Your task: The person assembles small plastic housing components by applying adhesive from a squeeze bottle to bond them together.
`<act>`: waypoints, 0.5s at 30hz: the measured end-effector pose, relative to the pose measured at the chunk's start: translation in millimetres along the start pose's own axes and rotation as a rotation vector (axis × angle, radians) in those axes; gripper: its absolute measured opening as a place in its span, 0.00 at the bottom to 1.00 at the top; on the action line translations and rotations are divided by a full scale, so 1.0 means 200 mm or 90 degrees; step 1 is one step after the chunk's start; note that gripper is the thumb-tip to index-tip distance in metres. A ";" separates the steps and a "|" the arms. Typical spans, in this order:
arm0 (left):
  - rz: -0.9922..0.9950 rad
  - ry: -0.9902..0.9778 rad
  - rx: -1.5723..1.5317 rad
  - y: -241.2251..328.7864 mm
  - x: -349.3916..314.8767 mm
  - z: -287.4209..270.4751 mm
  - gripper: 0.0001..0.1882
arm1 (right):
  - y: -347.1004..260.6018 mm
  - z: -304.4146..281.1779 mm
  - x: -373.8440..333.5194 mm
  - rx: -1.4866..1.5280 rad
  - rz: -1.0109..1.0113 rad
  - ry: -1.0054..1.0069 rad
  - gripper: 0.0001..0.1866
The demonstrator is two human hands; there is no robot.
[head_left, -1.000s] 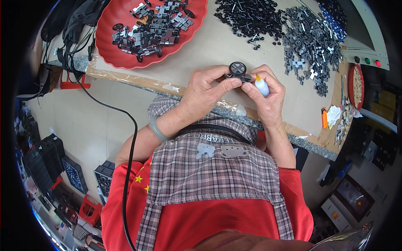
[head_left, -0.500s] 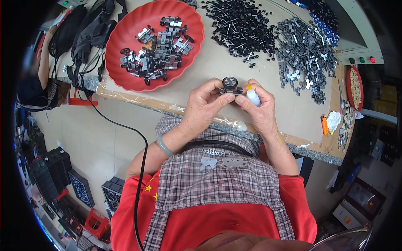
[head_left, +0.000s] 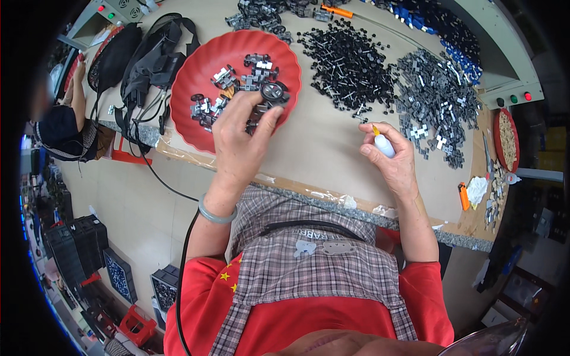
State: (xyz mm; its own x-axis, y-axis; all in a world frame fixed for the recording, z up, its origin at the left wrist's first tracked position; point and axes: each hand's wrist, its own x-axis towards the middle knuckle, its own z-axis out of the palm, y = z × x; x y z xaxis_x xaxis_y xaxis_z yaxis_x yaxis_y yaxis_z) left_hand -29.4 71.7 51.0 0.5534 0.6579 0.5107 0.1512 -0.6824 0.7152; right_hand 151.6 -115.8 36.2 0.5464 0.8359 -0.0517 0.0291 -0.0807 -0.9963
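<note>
My left hand is over the red scalloped bowl, its fingers and thumb closed around a small dark wheeled toy chassis. A black spoked wheel shows at the top of that piece; the fingers cover part of the rest. Below it in the bowl lie several similar grey and black wheeled assemblies. To the right, above the table, my right hand grips a small white squeeze bottle with a yellow tip pointing up and away.
Beyond my hands are a heap of black wheel-and-axle parts and a heap of grey pieces. More assemblies sit at the back. An orange tool lies at right. Black bags and a cable are at left, near another person.
My left hand has moved left and away from me, carrying the wheeled chassis from beside my right hand to over the bowl. The right hand has shifted slightly right, still holding the bottle.
</note>
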 end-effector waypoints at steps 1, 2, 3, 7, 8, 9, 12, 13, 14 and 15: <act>0.029 0.018 0.072 -0.03 0.02 -0.01 0.10 | -0.01 0.00 0.01 -0.014 -0.015 -0.002 0.17; -0.029 -0.016 0.127 -0.05 0.02 -0.03 0.14 | -0.03 -0.01 0.03 -0.015 -0.021 -0.002 0.17; -0.025 -0.012 0.127 -0.06 0.03 -0.04 0.14 | -0.04 -0.01 0.06 -0.049 -0.029 -0.007 0.16; 0.020 -0.030 0.316 -0.10 0.03 -0.07 0.24 | -0.13 -0.01 0.20 -0.188 -0.040 -0.007 0.14; 0.051 -0.011 0.303 -0.10 0.03 -0.06 0.23 | -0.16 -0.01 0.26 -0.179 -0.015 0.005 0.14; 0.080 0.008 0.290 -0.09 0.03 -0.06 0.23 | -0.17 -0.01 0.33 -0.235 -0.077 0.013 0.14; 0.117 0.013 0.187 -0.06 0.00 -0.03 0.20 | -0.19 -0.01 0.59 -0.334 -0.141 0.053 0.13; 0.150 0.012 0.147 -0.04 -0.02 -0.02 0.19 | -0.18 0.00 0.69 -0.358 -0.153 0.067 0.13; 0.149 0.015 0.146 -0.03 -0.03 -0.01 0.19 | -0.20 0.00 0.78 -0.363 -0.132 0.072 0.13; 0.161 -0.008 0.106 -0.01 -0.05 0.00 0.18 | -0.15 -0.01 0.89 -0.367 -0.196 0.090 0.14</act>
State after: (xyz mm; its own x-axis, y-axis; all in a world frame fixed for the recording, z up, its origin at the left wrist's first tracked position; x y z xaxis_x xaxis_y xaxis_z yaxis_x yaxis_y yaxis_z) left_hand -34.6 65.9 44.7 0.6004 0.4568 0.6564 0.1387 -0.8678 0.4771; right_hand 249.2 33.8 57.4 0.5452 0.7907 0.2785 0.6228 -0.1596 -0.7660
